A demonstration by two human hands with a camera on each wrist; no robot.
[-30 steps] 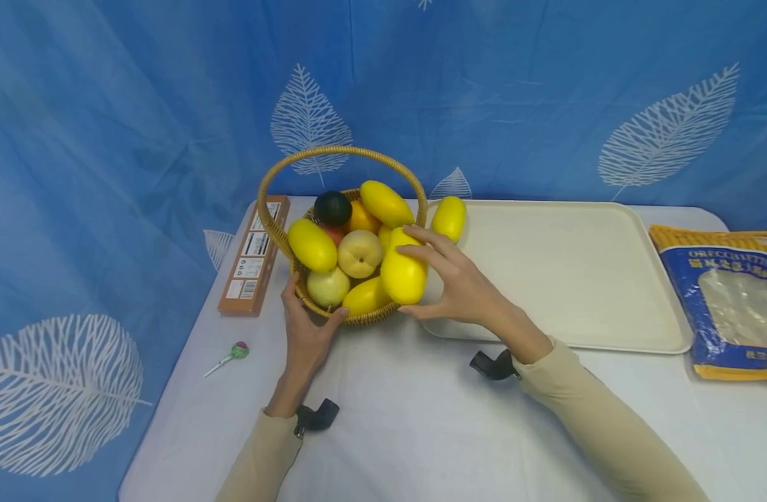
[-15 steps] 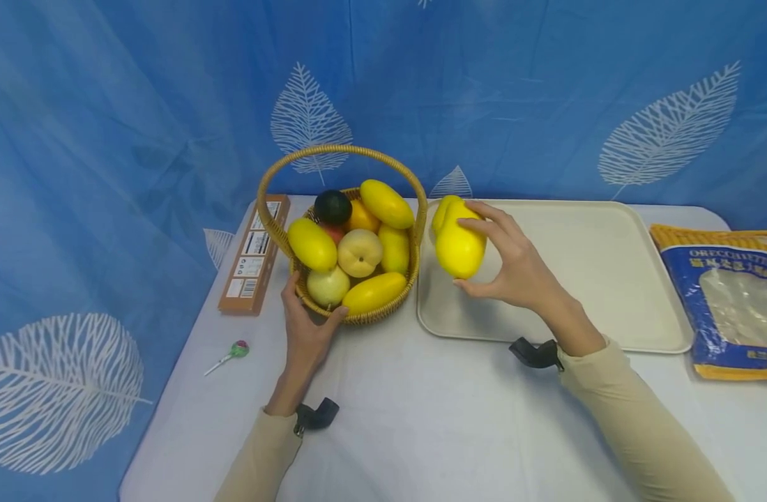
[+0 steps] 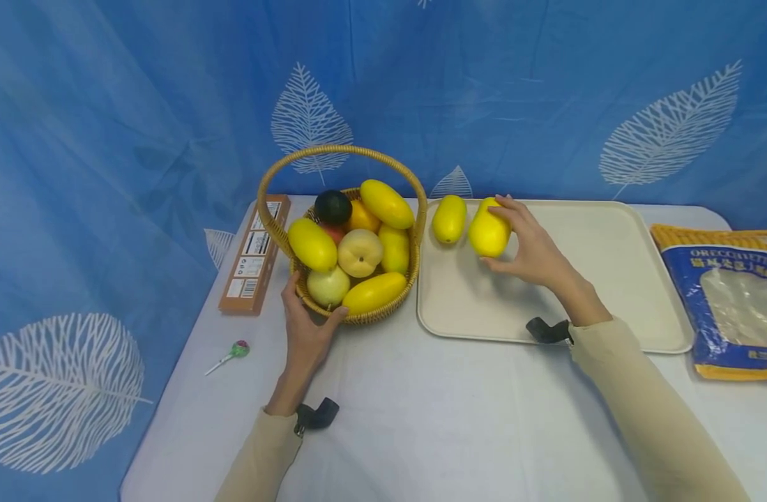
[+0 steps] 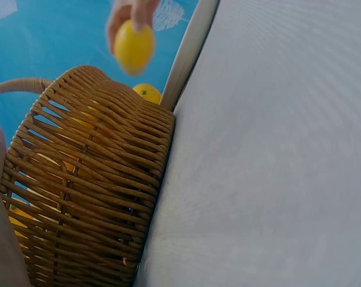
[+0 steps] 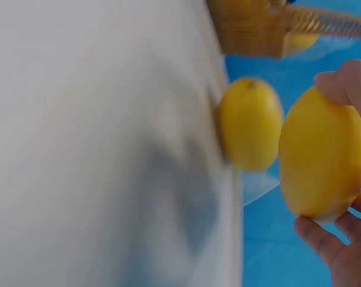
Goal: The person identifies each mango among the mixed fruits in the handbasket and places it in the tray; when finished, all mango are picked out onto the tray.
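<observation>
My right hand [image 3: 530, 247] holds a yellow mango [image 3: 489, 230] between thumb and fingers over the left part of the cream tray [image 3: 584, 279]. A second yellow mango [image 3: 449, 219] lies at the tray's back left corner, just left of the held one. In the right wrist view the held mango [image 5: 324, 155] appears large beside the lying one [image 5: 251, 122]. My left hand [image 3: 308, 338] grips the near left side of the wicker basket [image 3: 374, 318], thumb at the rim. Inside the basket are several yellow mangoes, a pale peach [image 3: 360, 252], a pale green round fruit [image 3: 328, 286] and a dark green fruit [image 3: 332, 208].
The basket's tall handle [image 3: 339, 149] arches above the fruit. A long brown box [image 3: 253, 261] lies left of the basket, with a lollipop [image 3: 236, 350] in front. At the far right lies a blue and yellow pasta bag [image 3: 728, 300]. A blue curtain [image 3: 484, 90] hangs behind the table.
My right hand has lifted the mango away from the basket and carried it right, over the tray, past the mango lying there. My left hand stays on the basket.
</observation>
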